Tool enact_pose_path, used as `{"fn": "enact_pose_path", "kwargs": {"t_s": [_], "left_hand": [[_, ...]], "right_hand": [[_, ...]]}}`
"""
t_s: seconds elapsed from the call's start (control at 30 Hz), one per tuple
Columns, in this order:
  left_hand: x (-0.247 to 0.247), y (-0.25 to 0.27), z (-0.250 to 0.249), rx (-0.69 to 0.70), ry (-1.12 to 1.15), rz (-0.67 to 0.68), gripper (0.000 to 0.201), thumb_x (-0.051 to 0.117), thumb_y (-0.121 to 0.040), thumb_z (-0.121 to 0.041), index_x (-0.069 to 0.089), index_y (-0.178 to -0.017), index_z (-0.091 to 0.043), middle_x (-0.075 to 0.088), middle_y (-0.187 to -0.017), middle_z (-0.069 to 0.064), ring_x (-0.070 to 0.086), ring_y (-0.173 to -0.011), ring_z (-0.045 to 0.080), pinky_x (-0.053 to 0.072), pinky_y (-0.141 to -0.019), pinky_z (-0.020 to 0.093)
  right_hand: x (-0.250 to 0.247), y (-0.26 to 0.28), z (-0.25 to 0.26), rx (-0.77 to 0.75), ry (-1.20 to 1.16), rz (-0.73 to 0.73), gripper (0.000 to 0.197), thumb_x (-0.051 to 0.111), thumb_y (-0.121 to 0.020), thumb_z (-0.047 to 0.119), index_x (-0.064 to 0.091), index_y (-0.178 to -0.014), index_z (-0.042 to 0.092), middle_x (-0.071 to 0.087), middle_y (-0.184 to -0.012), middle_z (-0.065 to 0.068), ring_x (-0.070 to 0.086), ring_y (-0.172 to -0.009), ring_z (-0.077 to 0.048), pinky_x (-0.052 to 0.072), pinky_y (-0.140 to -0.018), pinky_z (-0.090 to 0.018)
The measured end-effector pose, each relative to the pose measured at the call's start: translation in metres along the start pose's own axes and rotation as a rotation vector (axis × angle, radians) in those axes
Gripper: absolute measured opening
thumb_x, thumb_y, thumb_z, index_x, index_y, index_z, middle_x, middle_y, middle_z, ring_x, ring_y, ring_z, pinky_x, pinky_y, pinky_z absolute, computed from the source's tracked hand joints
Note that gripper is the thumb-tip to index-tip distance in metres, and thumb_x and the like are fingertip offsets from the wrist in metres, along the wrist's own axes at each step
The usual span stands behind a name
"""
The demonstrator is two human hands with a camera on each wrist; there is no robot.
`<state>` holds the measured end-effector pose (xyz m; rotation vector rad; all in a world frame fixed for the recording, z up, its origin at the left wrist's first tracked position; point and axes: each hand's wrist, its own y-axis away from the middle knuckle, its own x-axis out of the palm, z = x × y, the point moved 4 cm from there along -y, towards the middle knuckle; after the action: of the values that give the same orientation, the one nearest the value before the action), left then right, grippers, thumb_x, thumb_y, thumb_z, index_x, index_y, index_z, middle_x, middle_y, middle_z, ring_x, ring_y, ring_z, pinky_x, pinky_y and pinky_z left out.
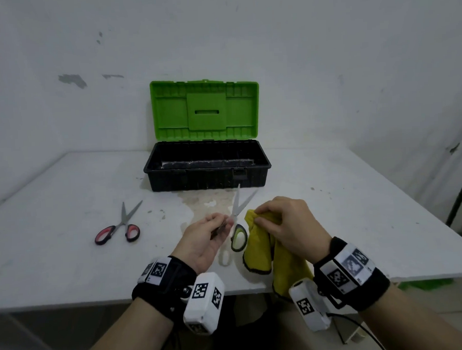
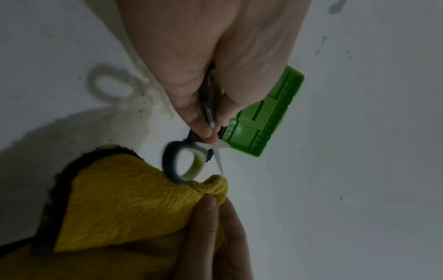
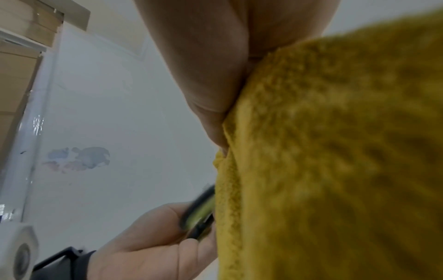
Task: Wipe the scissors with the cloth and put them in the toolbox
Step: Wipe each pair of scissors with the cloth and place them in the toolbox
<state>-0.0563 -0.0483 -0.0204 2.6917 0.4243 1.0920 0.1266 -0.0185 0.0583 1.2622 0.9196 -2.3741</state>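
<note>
My left hand point(image 1: 214, 229) holds the green-handled scissors point(image 1: 238, 234) by one handle, above the table in front of the toolbox. Their blades point(image 1: 239, 201) stand spread and point away from me. In the left wrist view one handle loop point(image 2: 184, 163) hangs free below my left hand's fingers point(image 2: 201, 121). My right hand point(image 1: 283, 223) grips the yellow cloth point(image 1: 260, 248) just right of the scissors, and the cloth hangs down to the table. The cloth point(image 3: 335, 151) fills the right wrist view. The toolbox point(image 1: 207, 176) stands open at the back, black base, green lid point(image 1: 205, 109) upright.
A second pair of scissors with red handles point(image 1: 120, 228) lies on the white table point(image 1: 68, 263) to the left, blades slightly apart. A stained patch point(image 1: 199, 206) marks the table in front of the toolbox. A white wall stands close behind.
</note>
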Motion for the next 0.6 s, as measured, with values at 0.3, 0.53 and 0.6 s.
{"fn": "enact_pose_path", "kwargs": {"t_s": [0.3,0.53,0.6], "left_hand": [[0.005,0.007,0.003,-0.037,-0.133,0.113,0.024,0.052,-0.098,0.004,0.061,-0.119,0.009,0.069,-0.105,0.020,0.068,-0.088,0.020,0.060,-0.074,0.021],[0.005,0.014,0.007,-0.053,-0.593,0.164,0.016,0.052,-0.102,-0.010,0.063,-0.105,0.003,0.067,-0.084,0.013,0.064,-0.067,0.017,0.055,-0.062,0.022],[0.006,0.017,0.007,-0.063,-0.613,0.166,0.014,0.051,-0.103,-0.013,0.059,-0.105,-0.001,0.071,-0.088,0.015,0.065,-0.065,0.017,0.053,-0.059,0.023]], "right_hand": [[0.005,-0.005,0.001,0.009,-0.001,0.086,0.019,0.067,-0.087,0.034,0.073,-0.102,0.025,0.069,-0.098,0.007,0.060,-0.089,-0.009,0.047,-0.083,-0.026],[0.010,-0.003,-0.003,0.025,0.031,0.143,0.019,0.066,-0.088,0.037,0.072,-0.103,0.025,0.069,-0.099,0.005,0.060,-0.091,-0.011,0.046,-0.083,-0.025],[0.006,-0.004,-0.003,0.028,0.033,0.128,0.019,0.066,-0.088,0.036,0.072,-0.103,0.026,0.069,-0.098,0.006,0.060,-0.090,-0.011,0.046,-0.082,-0.025]]}}
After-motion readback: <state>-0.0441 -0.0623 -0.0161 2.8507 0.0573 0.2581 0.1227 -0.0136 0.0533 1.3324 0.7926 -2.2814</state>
